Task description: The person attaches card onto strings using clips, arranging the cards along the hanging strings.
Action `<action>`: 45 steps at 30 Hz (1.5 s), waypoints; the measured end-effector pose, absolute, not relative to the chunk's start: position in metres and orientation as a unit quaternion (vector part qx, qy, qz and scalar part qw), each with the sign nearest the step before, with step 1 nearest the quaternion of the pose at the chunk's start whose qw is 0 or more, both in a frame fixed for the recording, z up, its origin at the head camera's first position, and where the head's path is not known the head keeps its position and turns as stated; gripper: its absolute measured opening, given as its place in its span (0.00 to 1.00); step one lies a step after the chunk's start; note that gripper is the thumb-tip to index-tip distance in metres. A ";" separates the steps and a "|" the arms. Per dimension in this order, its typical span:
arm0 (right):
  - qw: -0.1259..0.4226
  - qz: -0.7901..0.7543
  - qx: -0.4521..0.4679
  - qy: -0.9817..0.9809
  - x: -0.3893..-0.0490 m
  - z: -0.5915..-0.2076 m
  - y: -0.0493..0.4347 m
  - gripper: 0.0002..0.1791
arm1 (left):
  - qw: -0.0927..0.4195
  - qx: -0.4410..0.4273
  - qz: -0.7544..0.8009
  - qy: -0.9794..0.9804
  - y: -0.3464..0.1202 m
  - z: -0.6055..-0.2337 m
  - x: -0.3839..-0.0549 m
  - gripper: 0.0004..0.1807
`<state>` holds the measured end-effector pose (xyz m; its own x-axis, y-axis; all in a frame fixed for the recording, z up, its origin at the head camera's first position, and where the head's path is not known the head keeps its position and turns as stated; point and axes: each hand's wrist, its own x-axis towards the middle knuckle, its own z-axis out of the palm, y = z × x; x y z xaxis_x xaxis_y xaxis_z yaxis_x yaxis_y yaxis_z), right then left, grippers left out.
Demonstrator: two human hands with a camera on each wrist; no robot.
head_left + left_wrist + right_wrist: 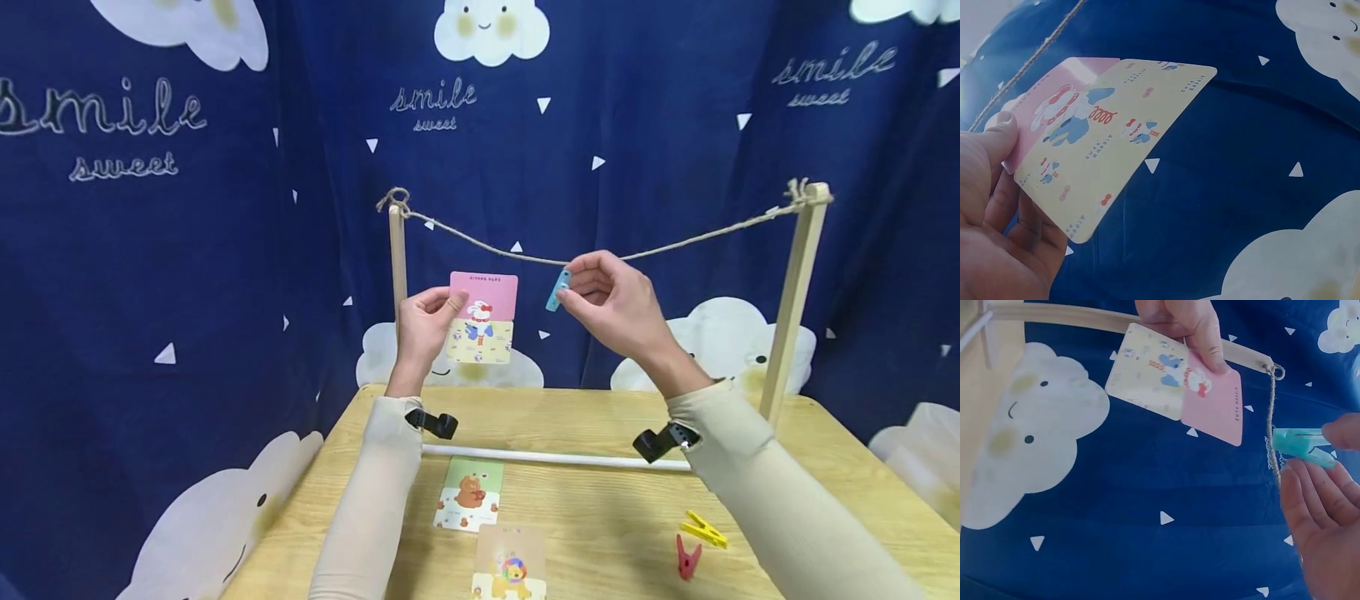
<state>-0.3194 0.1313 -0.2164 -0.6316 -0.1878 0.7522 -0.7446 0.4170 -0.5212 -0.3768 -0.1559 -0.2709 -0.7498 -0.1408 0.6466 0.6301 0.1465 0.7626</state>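
My left hand [426, 329] pinches a pink and yellow rabbit card [480, 342] by its left edge, thumb on the front and fingers behind. The card is held upright in the air, just below the twine [480, 243]. To its right, my right hand [618, 304] holds a light blue clothespin [558, 290] between thumb and fingertips. In the right wrist view the clothespin [1300, 445] points toward the twine and overlaps it. A gap separates card and clothespin in the head view.
The twine hangs slack between two wooden posts [797, 308]. A white bar [555, 457] crosses the wooden table [600, 417]. On the table lie a bear card [468, 496], a lion card [510, 562], a yellow clothespin [703, 529] and a red clothespin [687, 557].
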 end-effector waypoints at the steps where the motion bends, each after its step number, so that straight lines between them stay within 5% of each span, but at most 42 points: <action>1: 0.311 0.447 0.298 -0.784 -0.320 -0.213 0.130 0.17 | 0.307 -0.176 -0.627 -0.694 -0.156 -0.271 -0.377 0.18; 21: 0.306 0.470 0.248 -0.790 -0.341 -0.146 0.101 0.16 | 0.299 -0.191 -0.632 -0.689 -0.152 -0.261 -0.382 0.19; 45: 0.242 0.505 0.197 -0.805 -0.369 -0.126 0.062 0.06 | 0.288 -0.195 -0.652 -0.674 -0.151 -0.262 -0.389 0.17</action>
<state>-0.3694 0.0623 -0.1262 -0.8056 -0.0723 0.5880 -0.5612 0.4115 -0.7182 -0.3894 -0.1507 -0.2617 -0.7575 -0.1128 0.6430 0.6390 0.0738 0.7657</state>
